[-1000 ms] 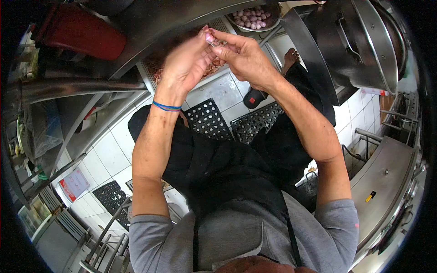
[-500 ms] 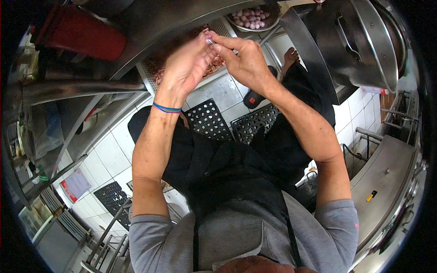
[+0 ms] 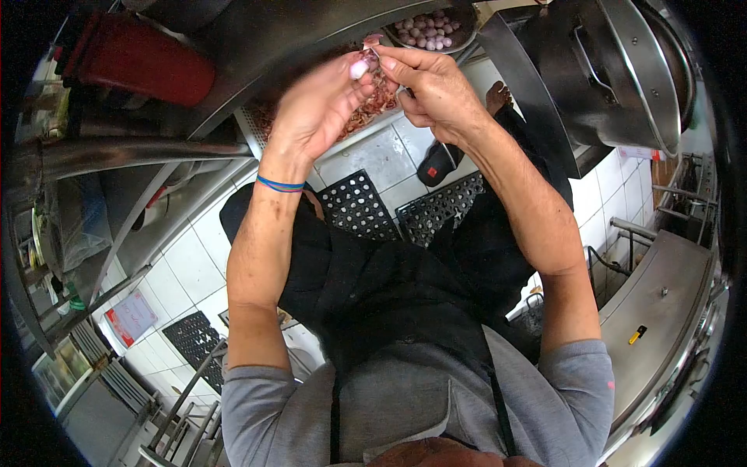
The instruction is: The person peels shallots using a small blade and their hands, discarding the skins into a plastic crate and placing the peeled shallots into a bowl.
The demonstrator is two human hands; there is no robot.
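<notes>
Peeling looks to be the step in hand. The left hand [image 3: 315, 109] holds a shallot [image 3: 359, 70] in its fingertips over the tray [image 3: 250, 132], left of the far bowl [image 3: 468, 33]. The right hand [image 3: 440, 89] narrowly pinches loose skin [image 3: 372, 40]; any blade, I cannot tell. Freeing it likely calls for a steady left hold.

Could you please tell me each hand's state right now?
Left hand: holding a small pale bulb at its fingertips.
Right hand: pinched closed; what it holds is unclear.
</notes>
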